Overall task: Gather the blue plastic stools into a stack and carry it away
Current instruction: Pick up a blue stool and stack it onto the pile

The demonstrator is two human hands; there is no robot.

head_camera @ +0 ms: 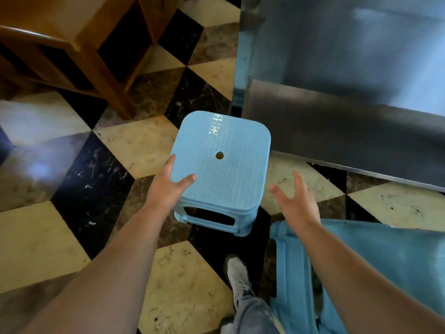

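Note:
A stack of light blue plastic stools (224, 169) stands on the tiled floor in front of me, its top seat dotted with a round hole in the middle. My left hand (168, 186) grips the stack's left edge, thumb on top of the seat. My right hand (297, 201) hovers open just right of the stack, fingers spread, touching nothing. Another blue stool (385, 261) lies at the lower right, partly hidden under my right forearm.
A metal cabinet (349, 92) stands close behind and to the right of the stack. A wooden table (79, 44) occupies the upper left. The checkered marble floor (72, 189) stretches out on the left. My foot in a grey shoe (238, 276) is below the stack.

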